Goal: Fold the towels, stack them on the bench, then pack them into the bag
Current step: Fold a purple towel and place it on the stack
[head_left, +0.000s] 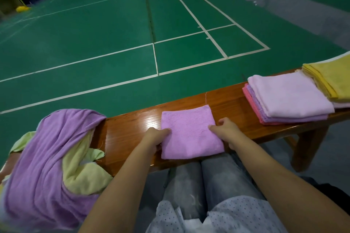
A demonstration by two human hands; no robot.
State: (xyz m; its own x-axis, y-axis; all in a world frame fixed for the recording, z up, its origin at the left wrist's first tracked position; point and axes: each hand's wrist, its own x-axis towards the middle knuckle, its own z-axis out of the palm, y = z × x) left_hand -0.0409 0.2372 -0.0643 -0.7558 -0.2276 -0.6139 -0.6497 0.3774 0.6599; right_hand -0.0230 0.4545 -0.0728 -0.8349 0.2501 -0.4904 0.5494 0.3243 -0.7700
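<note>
Head view shows your left hand (158,136) and right hand (225,130) pinching opposite edges of the folded square pink terry towel (189,134) on the glossy wooden bench (128,130), left of the folded stack (284,98); lifting unevenly could spill the folds open.

folded towel (191,132): lilac-pink | bench (130,128): glossy red-brown wood | stack (287,98) toward right end: pale pink, purple, coral | far-right towels (329,77): yellow | left-end pile (47,166): purple, pale green
</note>
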